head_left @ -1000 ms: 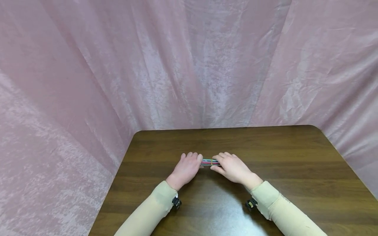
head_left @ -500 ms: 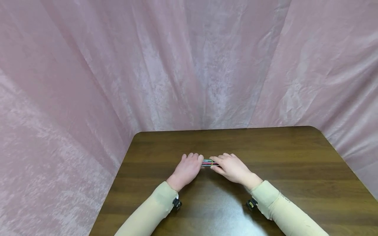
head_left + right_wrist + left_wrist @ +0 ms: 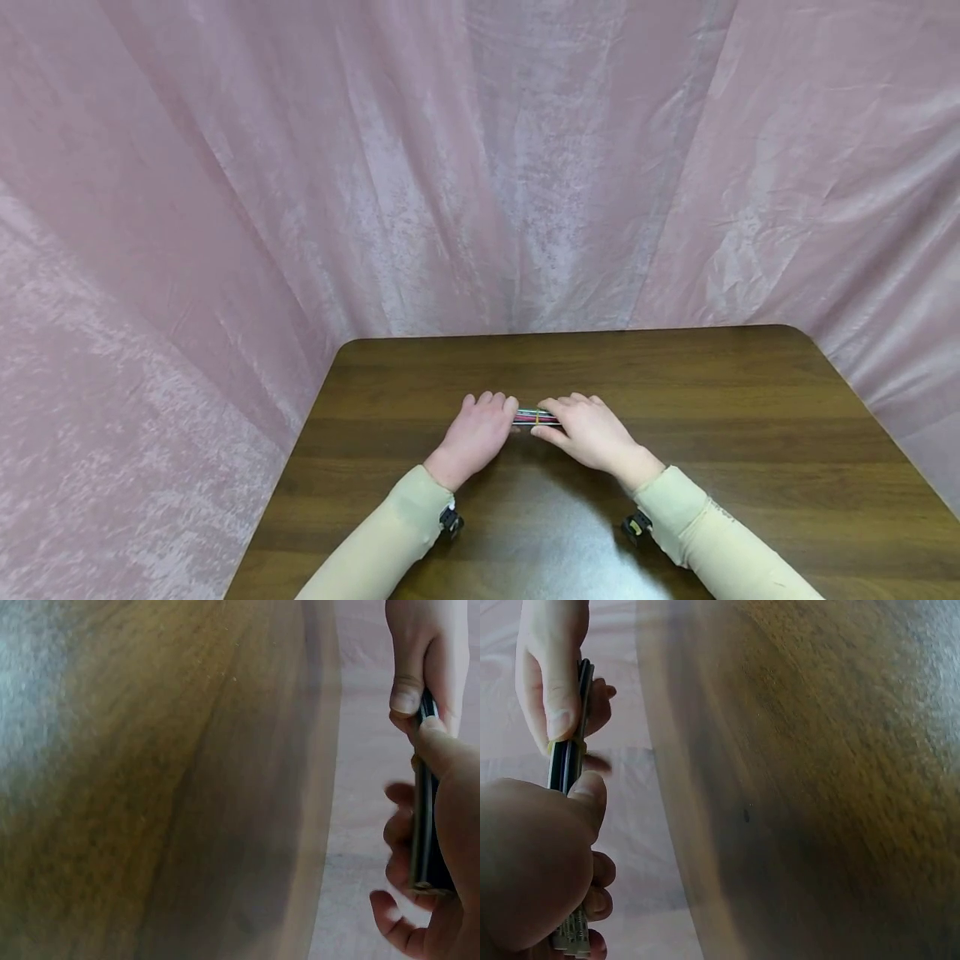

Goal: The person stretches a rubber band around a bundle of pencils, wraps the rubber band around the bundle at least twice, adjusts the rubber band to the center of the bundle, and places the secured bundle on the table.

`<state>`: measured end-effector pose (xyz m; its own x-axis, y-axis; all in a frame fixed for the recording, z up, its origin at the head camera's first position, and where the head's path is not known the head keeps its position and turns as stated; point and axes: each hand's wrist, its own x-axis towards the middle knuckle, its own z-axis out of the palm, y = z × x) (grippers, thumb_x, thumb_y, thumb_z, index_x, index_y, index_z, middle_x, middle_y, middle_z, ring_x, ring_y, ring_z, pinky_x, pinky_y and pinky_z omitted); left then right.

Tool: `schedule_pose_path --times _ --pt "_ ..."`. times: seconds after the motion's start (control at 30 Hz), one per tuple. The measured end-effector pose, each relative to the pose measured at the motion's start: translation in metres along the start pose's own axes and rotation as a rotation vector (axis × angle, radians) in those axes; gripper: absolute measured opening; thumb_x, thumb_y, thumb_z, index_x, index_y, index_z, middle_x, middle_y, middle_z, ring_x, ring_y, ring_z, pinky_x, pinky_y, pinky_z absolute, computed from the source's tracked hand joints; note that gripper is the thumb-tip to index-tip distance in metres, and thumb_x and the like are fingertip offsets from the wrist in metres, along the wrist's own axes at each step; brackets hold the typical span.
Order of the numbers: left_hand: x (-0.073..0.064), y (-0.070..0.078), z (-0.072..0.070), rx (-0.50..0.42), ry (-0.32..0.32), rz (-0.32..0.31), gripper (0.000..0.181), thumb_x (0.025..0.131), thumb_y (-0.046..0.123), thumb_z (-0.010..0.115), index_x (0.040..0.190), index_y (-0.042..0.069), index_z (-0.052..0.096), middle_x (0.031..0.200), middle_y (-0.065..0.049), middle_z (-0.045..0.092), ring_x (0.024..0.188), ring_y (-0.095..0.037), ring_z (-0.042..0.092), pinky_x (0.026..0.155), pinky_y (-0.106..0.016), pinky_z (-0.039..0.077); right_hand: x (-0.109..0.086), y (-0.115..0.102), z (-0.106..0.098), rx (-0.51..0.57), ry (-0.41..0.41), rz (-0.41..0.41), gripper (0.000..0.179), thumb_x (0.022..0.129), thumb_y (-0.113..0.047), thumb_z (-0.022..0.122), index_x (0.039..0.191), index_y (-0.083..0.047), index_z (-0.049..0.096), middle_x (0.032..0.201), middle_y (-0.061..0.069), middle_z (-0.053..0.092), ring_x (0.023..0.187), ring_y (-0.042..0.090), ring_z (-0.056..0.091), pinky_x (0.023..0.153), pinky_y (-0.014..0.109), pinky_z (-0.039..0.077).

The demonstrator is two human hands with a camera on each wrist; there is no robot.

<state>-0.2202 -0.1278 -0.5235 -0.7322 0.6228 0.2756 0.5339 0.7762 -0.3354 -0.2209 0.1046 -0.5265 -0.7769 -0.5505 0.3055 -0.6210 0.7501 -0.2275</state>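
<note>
A slim bundle of pencils (image 3: 527, 417), with dark, pink and pale blue sides showing, is held level above the table between both hands. A yellow rubber band (image 3: 537, 417) goes round it near the right fingertips. My left hand (image 3: 478, 432) grips the left part, thumb along the near side; printed pale ends (image 3: 571, 936) stick out below that hand in the left wrist view. My right hand (image 3: 596, 435) holds the right part with thumb and index finger at the band. In the right wrist view its other fingers (image 3: 399, 832) curl loosely behind the bundle (image 3: 424, 847).
A brown wooden table (image 3: 675, 375) with rounded far corners lies under the hands. Pink velvety curtains (image 3: 525, 167) hang behind it and along both sides. Small black wrist cameras (image 3: 450, 521) sit at the cuffs of the pale green sleeves (image 3: 390, 533).
The right index finger moved in over the bundle by the band, then lifted back slightly. Both hands keep hold, nearly in place; the head view has tilted a little.
</note>
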Motion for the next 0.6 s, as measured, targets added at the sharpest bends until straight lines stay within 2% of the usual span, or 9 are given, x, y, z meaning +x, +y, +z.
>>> schedule_pose_path --times 0.1,0.17,0.3,0.4,0.5,0.6 --pt "0.0 0.0 0.001 -0.02 0.004 -0.001 0.031 0.101 0.042 0.071 0.103 0.014 0.058 0.089 -0.001 0.064 0.079 -0.021 0.061 0.064 -0.034 0.039 0.001 0.0 -0.001 -0.012 0.016 -0.049 0.035 0.103 -0.046 0.069 0.118 -0.015 0.074 0.1 -0.004 0.073 0.094 0.023 0.067 0.084 0.046 0.052" --pt "0.0 0.002 0.002 -0.023 0.002 0.001 0.03 0.102 0.04 0.071 0.103 0.014 0.058 0.09 -0.001 0.064 0.079 -0.021 0.061 0.064 -0.034 0.039 0.001 0.0 -0.001 -0.001 0.027 -0.076 0.03 0.103 -0.043 0.07 0.116 -0.016 0.074 0.094 -0.006 0.071 0.089 0.021 0.067 0.081 0.045 0.053" --pt "-0.001 0.008 0.003 -0.026 -0.002 0.005 0.021 0.104 0.033 0.068 0.103 0.014 0.058 0.09 -0.001 0.064 0.08 -0.021 0.061 0.064 -0.034 0.041 0.0 0.0 0.002 0.048 0.054 -0.078 0.033 0.101 -0.044 0.073 0.122 -0.018 0.076 0.088 -0.008 0.073 0.078 0.017 0.068 0.076 0.043 0.055" --pt "-0.001 0.01 0.002 -0.032 -0.023 0.009 0.011 0.106 0.025 0.061 0.104 0.014 0.058 0.091 -0.001 0.064 0.083 -0.021 0.062 0.066 -0.036 0.043 0.0 0.0 0.003 0.064 0.061 -0.061 0.042 0.1 -0.049 0.073 0.13 -0.02 0.075 0.087 -0.005 0.076 0.074 0.017 0.071 0.072 0.043 0.056" --pt "-0.001 0.009 0.001 -0.031 -0.034 0.014 0.009 0.107 0.023 0.058 0.104 0.014 0.058 0.091 -0.001 0.064 0.083 -0.022 0.063 0.067 -0.036 0.044 -0.001 -0.001 0.004 0.054 0.041 -0.035 0.047 0.1 -0.054 0.071 0.133 -0.02 0.074 0.092 -0.001 0.078 0.079 0.019 0.073 0.073 0.045 0.056" --pt "0.0 0.006 0.0 -0.016 -0.028 0.011 0.015 0.107 0.028 0.062 0.104 0.014 0.058 0.091 -0.002 0.064 0.082 -0.021 0.062 0.065 -0.035 0.043 -0.001 -0.002 0.003 0.027 0.029 -0.01 0.048 0.1 -0.055 0.071 0.131 -0.018 0.074 0.102 0.001 0.078 0.091 0.024 0.073 0.08 0.047 0.055"
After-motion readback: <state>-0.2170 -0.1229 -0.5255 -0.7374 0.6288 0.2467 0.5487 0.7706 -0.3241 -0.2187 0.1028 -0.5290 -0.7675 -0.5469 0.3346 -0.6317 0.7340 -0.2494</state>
